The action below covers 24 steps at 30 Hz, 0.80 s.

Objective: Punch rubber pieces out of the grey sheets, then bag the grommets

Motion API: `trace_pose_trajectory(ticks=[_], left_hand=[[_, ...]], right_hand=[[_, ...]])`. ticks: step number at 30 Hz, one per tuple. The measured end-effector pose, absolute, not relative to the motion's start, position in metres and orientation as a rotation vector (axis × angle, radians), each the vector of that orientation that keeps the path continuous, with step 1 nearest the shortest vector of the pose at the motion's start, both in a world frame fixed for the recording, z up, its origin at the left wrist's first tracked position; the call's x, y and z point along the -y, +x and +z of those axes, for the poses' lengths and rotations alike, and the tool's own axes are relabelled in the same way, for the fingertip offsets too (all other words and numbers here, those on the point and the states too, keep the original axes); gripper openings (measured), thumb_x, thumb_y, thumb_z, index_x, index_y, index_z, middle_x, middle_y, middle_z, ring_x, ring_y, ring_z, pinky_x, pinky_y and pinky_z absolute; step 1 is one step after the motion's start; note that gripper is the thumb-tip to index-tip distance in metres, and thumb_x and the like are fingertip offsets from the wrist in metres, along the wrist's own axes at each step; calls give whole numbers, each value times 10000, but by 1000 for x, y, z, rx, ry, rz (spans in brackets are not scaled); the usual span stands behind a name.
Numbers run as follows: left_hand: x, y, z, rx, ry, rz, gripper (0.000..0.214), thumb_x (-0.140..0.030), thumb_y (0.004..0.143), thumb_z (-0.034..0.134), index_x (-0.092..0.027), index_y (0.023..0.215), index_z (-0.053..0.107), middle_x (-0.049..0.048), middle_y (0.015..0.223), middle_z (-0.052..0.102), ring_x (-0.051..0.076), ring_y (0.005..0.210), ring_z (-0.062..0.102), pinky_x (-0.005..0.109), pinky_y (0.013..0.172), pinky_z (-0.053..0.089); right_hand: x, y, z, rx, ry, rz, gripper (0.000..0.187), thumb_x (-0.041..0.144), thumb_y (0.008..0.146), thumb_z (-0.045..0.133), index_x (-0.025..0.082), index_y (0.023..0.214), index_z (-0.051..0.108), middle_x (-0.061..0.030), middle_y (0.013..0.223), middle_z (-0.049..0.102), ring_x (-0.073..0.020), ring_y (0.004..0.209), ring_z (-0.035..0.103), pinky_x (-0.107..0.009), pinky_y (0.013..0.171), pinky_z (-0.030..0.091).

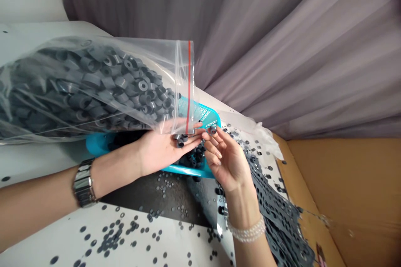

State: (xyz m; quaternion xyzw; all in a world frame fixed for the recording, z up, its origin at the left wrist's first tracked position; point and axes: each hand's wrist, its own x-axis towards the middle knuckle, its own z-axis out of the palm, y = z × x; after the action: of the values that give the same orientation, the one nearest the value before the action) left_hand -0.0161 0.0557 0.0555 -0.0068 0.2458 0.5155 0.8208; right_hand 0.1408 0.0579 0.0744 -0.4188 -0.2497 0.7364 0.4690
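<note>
My left hand (164, 148) lies palm up under the mouth of a clear zip bag (94, 87) stuffed with grey rubber rings. Several rings (181, 138) rest on its outstretched fingers. My right hand (225, 156) is just beside it, thumb and forefinger pinched on one grey ring (212, 130), the other fingers curled. Both hands hover over a turquoise plastic tray (188, 171) that holds more rings. A metal watch (84, 184) is on my left wrist, a pearl bracelet (247, 230) on the right.
Punched grey rubber sheets (282, 212) lie to the right of the tray. Small grey discs (119, 233) are scattered over the white table. A brown cardboard box wall (344, 183) stands at right. A grey curtain (282, 41) hangs behind.
</note>
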Motion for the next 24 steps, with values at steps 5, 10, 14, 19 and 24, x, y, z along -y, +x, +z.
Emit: trace_pose_trajectory(ticks=[5,10,14,19,24], left_hand=[[-55,-17,59,-538,9,1038,366,-114,868,483,4,1200,581,198,1022,714,262,1080,650,363,1001,498],[-56,-17,56,-474,9,1060,386,-124,885,457,-10,1242,552,201,1014,713,288,1058,660,418,982,503],[-57,-16,55,-491,51,1086,215,-72,872,444,-41,925,650,149,865,699,244,939,675,405,969,507],[-56,-15,60,-523,105,1104,256,-50,879,422,-93,735,629,94,771,662,163,788,640,382,923,531],[-55,-14,59,-484,98,1042,309,-30,895,392,-99,701,622,77,706,639,145,723,631,373,891,555]], right_hand=[[-58,145,76,695,-1010,1724,234,321,824,504,172,716,649,-53,690,646,-78,451,279,-180,340,216],[-58,141,70,864,-1115,1630,215,362,808,607,176,701,612,21,600,511,-53,433,224,-197,366,131],[-53,135,63,1287,-1277,1246,161,343,786,697,211,871,664,77,519,395,-63,440,213,-224,412,170],[-47,132,64,1728,-1357,845,183,319,850,624,220,965,727,30,593,539,-104,522,386,-265,519,338],[-47,135,65,1762,-1365,793,206,319,873,579,221,962,737,-15,744,674,-135,609,526,-288,598,420]])
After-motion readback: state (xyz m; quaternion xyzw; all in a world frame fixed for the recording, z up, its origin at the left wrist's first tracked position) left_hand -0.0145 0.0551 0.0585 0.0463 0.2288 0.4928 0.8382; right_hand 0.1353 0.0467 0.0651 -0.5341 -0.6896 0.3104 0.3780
